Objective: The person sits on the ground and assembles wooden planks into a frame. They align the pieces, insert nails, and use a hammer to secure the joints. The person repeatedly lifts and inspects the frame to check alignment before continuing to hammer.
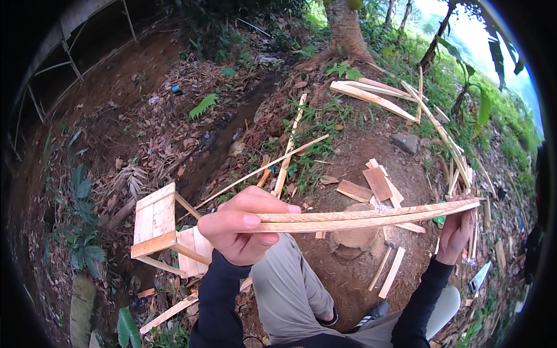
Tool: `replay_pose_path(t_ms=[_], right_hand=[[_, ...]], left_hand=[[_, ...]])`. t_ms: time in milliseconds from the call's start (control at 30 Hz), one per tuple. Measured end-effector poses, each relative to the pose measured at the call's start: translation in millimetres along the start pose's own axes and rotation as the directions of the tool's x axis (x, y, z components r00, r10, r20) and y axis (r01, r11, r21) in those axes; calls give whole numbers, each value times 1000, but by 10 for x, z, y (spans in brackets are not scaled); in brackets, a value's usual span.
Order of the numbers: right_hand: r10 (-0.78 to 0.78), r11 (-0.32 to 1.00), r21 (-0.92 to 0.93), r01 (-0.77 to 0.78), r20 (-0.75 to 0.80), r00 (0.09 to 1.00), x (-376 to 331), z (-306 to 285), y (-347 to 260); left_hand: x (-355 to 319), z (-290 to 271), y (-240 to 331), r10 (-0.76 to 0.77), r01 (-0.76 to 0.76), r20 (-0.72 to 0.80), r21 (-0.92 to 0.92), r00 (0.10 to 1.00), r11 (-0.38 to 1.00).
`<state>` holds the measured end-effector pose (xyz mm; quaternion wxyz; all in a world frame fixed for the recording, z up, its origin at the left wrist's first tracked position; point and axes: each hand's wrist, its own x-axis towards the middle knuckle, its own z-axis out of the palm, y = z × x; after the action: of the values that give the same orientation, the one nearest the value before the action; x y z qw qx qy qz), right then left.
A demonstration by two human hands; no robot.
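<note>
Two thin wooden slats point(360, 219) are held level in front of me, pressed face to face and seen edge-on. A fine dark seam runs between them. My left hand point(241, 223) pinches their left end, fingers on top and thumb side below. At the far right end, my right hand point(455, 235) grips the same pair; some of its fingers are hidden behind the wood. Below the slats lies a round tree stump point(355, 236), partly covered by them. Short board offcuts point(378, 183) are heaped just beyond it.
A small wooden chair point(155, 217) stands at the left. Long planks point(371, 98) lie at the far right, and a thin strip point(261, 171) slants across the ground. A handsaw point(479, 277) rests near my right arm. A narrow stick point(380, 268) lies by my feet.
</note>
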<state>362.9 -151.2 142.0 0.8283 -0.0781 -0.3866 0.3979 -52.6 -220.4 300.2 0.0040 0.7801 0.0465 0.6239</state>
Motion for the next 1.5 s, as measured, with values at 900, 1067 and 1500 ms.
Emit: replay_pose_path(t_ms=[900,1067,1500], right_hand=[[537,392,-624,-676,-442,719,-844,-842,1815],[640,150,-683,-715,-484,597,-1026,-1197,2044],[614,-70,-760,-646,-543,573,-744,-893,2286]], left_hand=[[-3028,-440,-2381,-983,983,-37,42,180,179],[-4030,-311,-2222,-1000,997,-12,-80,5,6],[-4862,-415,-2271,-985,958,-66,-253,-159,-138]])
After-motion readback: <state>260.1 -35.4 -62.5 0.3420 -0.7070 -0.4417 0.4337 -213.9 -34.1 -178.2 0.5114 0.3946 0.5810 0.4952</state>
